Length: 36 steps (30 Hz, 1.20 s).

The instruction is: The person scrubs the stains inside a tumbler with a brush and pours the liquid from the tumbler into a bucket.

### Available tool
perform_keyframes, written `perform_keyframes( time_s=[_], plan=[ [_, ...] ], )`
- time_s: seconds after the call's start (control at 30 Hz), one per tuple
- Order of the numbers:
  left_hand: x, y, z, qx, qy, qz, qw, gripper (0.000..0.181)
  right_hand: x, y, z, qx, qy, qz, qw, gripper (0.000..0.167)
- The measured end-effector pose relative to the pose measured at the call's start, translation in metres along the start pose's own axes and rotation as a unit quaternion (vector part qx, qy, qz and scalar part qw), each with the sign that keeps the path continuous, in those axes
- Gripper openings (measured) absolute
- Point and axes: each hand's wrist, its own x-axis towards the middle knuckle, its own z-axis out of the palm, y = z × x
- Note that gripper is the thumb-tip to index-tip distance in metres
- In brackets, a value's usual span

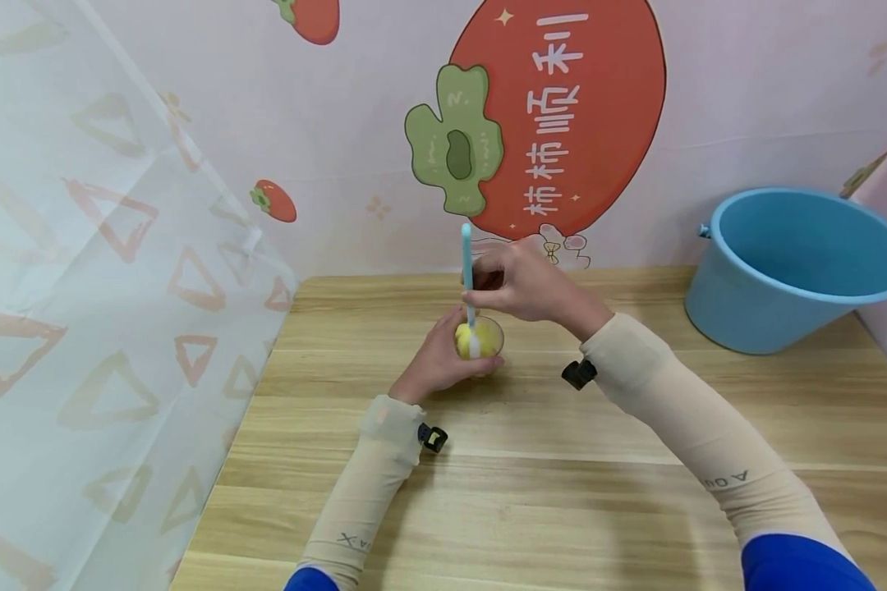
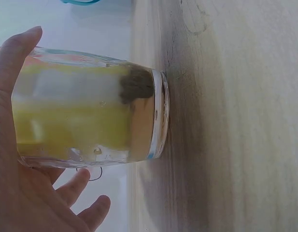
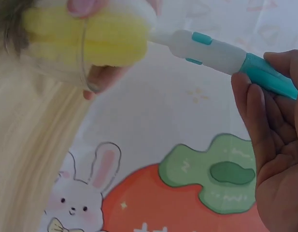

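My left hand grips a clear drinking glass standing on the wooden table, its thumb and fingers around the sides. Inside the glass is the yellow sponge head of a cup brush. At the sponge's lower end a dark tuft shows near the glass bottom. Above the rim, my right hand pinches the brush's teal handle between thumb and fingers. The handle stands nearly upright, and its white neck enters the glass.
A blue bucket stands at the table's back right. The wooden table ends at a patterned cloth backdrop behind, and another patterned sheet hangs on the left. Small black wrist cameras sit on both sleeves.
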Motion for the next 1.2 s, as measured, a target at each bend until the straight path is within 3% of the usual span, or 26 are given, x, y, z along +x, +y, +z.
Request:
perform_keyframes(
  time_s=[0.1,0.33,0.43,0.63,0.73,0.9,1.2],
  plan=[
    [0.000,0.000,0.000,-0.010,-0.003,0.008,0.9999,0.077,-0.004,0.000,0.005,0.002,0.000,-0.015,0.9999,0.006],
    [0.001,-0.002,0.001,0.016,0.001,0.014,0.9998,0.078,-0.011,-0.007,0.007,-0.069,-0.003,-0.088,0.9937,0.011],
    [0.003,-0.003,0.001,0.019,0.004,0.021,0.9996,0.076,-0.011,-0.009,0.007,-0.065,0.000,-0.078,0.9948,0.012],
    [0.001,-0.002,0.000,0.006,-0.001,0.015,0.9999,0.076,-0.014,-0.005,0.011,0.003,0.020,-0.021,0.9996,0.008],
    [0.000,-0.001,0.000,0.006,-0.002,0.002,1.0000,0.073,-0.019,-0.003,0.012,-0.003,0.032,-0.037,0.9988,0.008],
    [0.000,0.000,-0.001,0.016,0.001,-0.008,0.9998,0.068,-0.022,-0.004,0.009,-0.065,0.039,-0.078,0.9941,0.012],
    [0.001,-0.002,0.000,0.001,-0.008,0.004,1.0000,0.069,-0.019,-0.005,0.012,-0.010,0.037,-0.042,0.9984,0.009]
  ],
)
